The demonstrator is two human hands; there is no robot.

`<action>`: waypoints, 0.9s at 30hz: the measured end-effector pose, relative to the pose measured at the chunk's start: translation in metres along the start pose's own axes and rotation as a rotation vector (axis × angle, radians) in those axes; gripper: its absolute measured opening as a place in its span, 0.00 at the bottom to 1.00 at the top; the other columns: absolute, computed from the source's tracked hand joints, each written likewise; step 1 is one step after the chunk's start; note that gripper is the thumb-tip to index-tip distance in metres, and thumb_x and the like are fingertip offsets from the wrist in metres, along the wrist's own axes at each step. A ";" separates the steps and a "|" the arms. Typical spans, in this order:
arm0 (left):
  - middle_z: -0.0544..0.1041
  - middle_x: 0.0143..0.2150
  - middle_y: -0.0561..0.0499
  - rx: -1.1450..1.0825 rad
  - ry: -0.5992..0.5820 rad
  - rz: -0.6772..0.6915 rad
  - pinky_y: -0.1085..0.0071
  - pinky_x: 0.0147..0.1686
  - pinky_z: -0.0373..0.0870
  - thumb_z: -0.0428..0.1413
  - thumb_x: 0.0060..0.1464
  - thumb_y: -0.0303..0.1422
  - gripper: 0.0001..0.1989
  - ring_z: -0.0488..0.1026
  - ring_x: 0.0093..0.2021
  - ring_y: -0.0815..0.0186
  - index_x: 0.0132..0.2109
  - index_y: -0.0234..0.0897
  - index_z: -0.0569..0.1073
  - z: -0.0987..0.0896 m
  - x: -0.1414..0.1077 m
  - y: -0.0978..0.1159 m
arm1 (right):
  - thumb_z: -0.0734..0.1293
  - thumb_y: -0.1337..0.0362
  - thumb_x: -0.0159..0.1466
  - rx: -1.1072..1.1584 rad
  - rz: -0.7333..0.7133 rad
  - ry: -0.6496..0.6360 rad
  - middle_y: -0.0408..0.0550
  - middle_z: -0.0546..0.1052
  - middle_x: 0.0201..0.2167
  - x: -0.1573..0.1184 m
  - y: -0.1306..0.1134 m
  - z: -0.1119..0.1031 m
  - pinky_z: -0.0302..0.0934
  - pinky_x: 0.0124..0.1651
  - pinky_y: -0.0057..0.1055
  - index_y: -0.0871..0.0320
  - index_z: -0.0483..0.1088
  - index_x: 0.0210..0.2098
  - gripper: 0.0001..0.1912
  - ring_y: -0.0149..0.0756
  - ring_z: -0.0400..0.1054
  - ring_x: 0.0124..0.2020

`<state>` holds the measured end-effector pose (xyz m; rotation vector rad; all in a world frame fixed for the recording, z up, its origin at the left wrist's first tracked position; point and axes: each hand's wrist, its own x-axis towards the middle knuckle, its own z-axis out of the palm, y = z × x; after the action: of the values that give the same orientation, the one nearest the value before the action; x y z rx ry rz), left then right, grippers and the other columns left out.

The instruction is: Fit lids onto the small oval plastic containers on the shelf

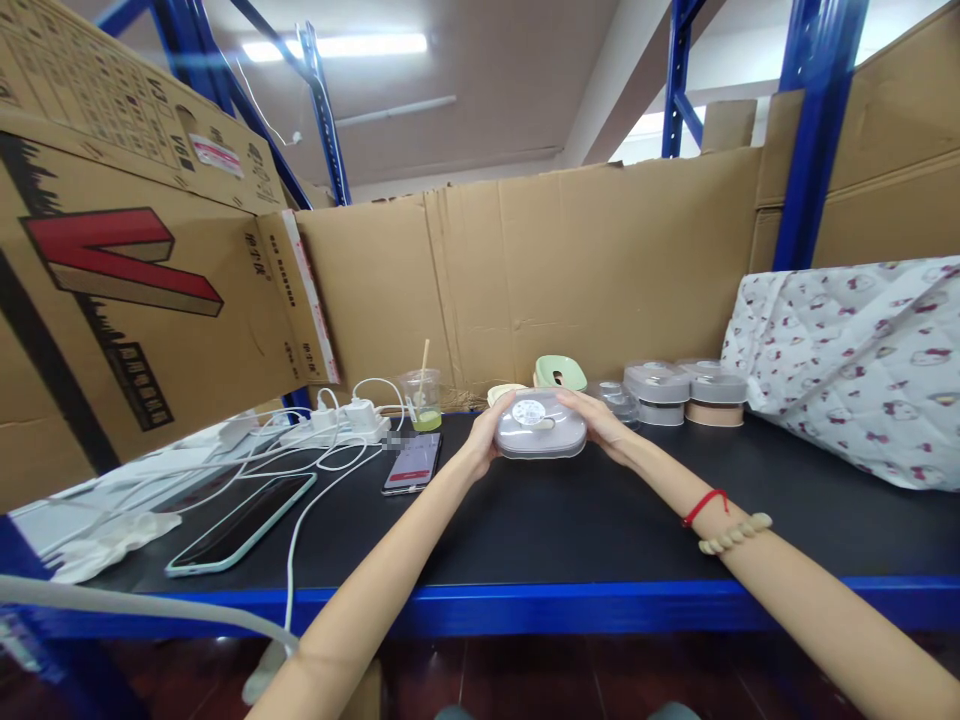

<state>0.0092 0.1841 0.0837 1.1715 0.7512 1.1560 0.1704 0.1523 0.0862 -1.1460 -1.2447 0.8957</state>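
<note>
Between my two hands is a food container with a clear lid [517, 436], held up above the black table top. A round white sticker shows on the lid. My left hand [484, 440] grips its left end, and my right hand [604, 425] grips the right end, with fingers partly hidden behind it. Just behind the container stand a light green container piece [561, 372] with an oval opening and a cream-coloured piece [506, 391], mostly covered. A clear lid [616, 400] lies beyond my right hand.
Lidded containers, one grey [657, 394] and one pinkish [715, 392], sit at the back right beside a patterned quilted bag [862, 370]. On the left are two phones [240, 525], a power strip [330, 430], cables and a plastic cup [426, 400]. Cardboard [600, 260] walls the back.
</note>
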 end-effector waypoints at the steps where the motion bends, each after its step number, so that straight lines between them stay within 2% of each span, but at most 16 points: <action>1: 0.78 0.38 0.44 -0.021 0.012 0.008 0.75 0.23 0.68 0.56 0.50 0.40 0.16 0.74 0.30 0.65 0.40 0.31 0.75 0.000 0.001 -0.001 | 0.65 0.51 0.53 -0.009 -0.002 -0.024 0.45 0.75 0.41 0.001 0.001 -0.001 0.58 0.25 0.17 0.53 0.67 0.51 0.27 0.22 0.66 0.27; 3: 0.78 0.37 0.46 -0.065 0.035 0.054 0.76 0.26 0.68 0.57 0.50 0.39 0.15 0.74 0.31 0.66 0.41 0.32 0.75 0.001 0.003 -0.003 | 0.65 0.49 0.53 -0.022 0.010 -0.087 0.45 0.75 0.38 0.002 0.004 -0.002 0.61 0.24 0.21 0.52 0.66 0.52 0.29 0.24 0.67 0.26; 6: 0.78 0.37 0.47 -0.124 0.037 0.126 0.77 0.29 0.69 0.57 0.50 0.37 0.15 0.75 0.31 0.68 0.42 0.32 0.74 0.002 0.003 -0.004 | 0.67 0.48 0.49 -0.035 -0.004 -0.134 0.44 0.74 0.27 0.001 0.004 -0.002 0.61 0.21 0.23 0.56 0.66 0.49 0.31 0.25 0.65 0.22; 9: 0.77 0.32 0.47 -0.137 -0.045 0.128 0.74 0.26 0.70 0.53 0.53 0.38 0.16 0.74 0.26 0.67 0.44 0.32 0.72 0.003 0.000 -0.002 | 0.67 0.49 0.49 -0.020 -0.063 -0.006 0.40 0.66 0.16 0.000 -0.004 -0.002 0.51 0.15 0.20 0.61 0.69 0.42 0.27 0.22 0.56 0.15; 11: 0.76 0.28 0.48 -0.115 -0.095 0.113 0.71 0.23 0.70 0.47 0.55 0.40 0.17 0.74 0.22 0.64 0.46 0.33 0.69 0.003 -0.002 0.001 | 0.63 0.48 0.52 0.058 -0.092 0.148 0.40 0.65 0.15 0.002 -0.012 -0.006 0.47 0.15 0.20 0.63 0.69 0.42 0.26 0.21 0.53 0.14; 13: 0.75 0.25 0.48 -0.099 -0.090 0.117 0.69 0.21 0.70 0.43 0.56 0.41 0.19 0.73 0.20 0.62 0.47 0.32 0.65 0.002 -0.004 0.004 | 0.58 0.47 0.56 0.181 -0.145 0.351 0.43 0.70 0.21 0.006 -0.019 -0.017 0.49 0.16 0.19 0.63 0.67 0.46 0.28 0.21 0.55 0.17; 15: 0.74 0.23 0.49 -0.104 -0.039 0.141 0.71 0.19 0.69 0.41 0.56 0.39 0.18 0.73 0.18 0.63 0.48 0.32 0.63 0.000 -0.004 0.006 | 0.55 0.47 0.58 0.294 -0.227 0.595 0.47 0.73 0.34 0.010 -0.025 -0.035 0.53 0.19 0.18 0.61 0.62 0.52 0.30 0.21 0.61 0.23; 18: 0.70 0.20 0.53 -0.099 0.038 0.151 0.76 0.16 0.64 0.42 0.53 0.37 0.17 0.69 0.15 0.66 0.46 0.33 0.61 -0.001 -0.002 0.005 | 0.57 0.50 0.58 0.326 -0.277 0.979 0.47 0.66 0.53 0.009 -0.028 -0.068 0.63 0.26 0.18 0.54 0.54 0.59 0.31 0.24 0.68 0.37; 20: 0.68 0.19 0.55 -0.074 0.055 0.152 0.78 0.15 0.62 0.41 0.52 0.35 0.15 0.68 0.14 0.68 0.44 0.33 0.62 0.000 -0.002 0.003 | 0.59 0.53 0.58 0.271 -0.243 1.178 0.48 0.61 0.58 0.004 -0.026 -0.089 0.67 0.34 0.21 0.52 0.51 0.61 0.32 0.27 0.67 0.45; 23: 0.67 0.18 0.55 -0.027 0.063 0.160 0.79 0.15 0.60 0.41 0.50 0.32 0.12 0.67 0.13 0.69 0.41 0.34 0.62 0.001 -0.002 0.000 | 0.59 0.54 0.58 0.197 -0.187 1.310 0.50 0.58 0.60 -0.004 -0.021 -0.114 0.69 0.42 0.26 0.52 0.49 0.62 0.34 0.32 0.65 0.51; 25: 0.67 0.17 0.55 -0.005 0.071 0.164 0.80 0.15 0.59 0.42 0.49 0.31 0.11 0.66 0.12 0.70 0.40 0.34 0.63 0.002 -0.002 -0.001 | 0.61 0.54 0.57 0.156 -0.144 1.306 0.53 0.53 0.62 -0.005 -0.016 -0.126 0.70 0.44 0.28 0.51 0.44 0.64 0.39 0.34 0.65 0.52; 27: 0.67 0.17 0.56 0.002 0.079 0.164 0.80 0.15 0.58 0.42 0.49 0.31 0.10 0.66 0.12 0.70 0.39 0.34 0.63 0.002 -0.002 -0.002 | 0.62 0.53 0.55 0.002 -0.146 1.226 0.60 0.49 0.62 -0.002 -0.010 -0.135 0.69 0.47 0.34 0.56 0.35 0.66 0.46 0.37 0.65 0.51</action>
<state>0.0105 0.1815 0.0822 1.2120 0.7261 1.3447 0.3025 0.1269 0.1013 -1.2477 -0.2905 -0.0181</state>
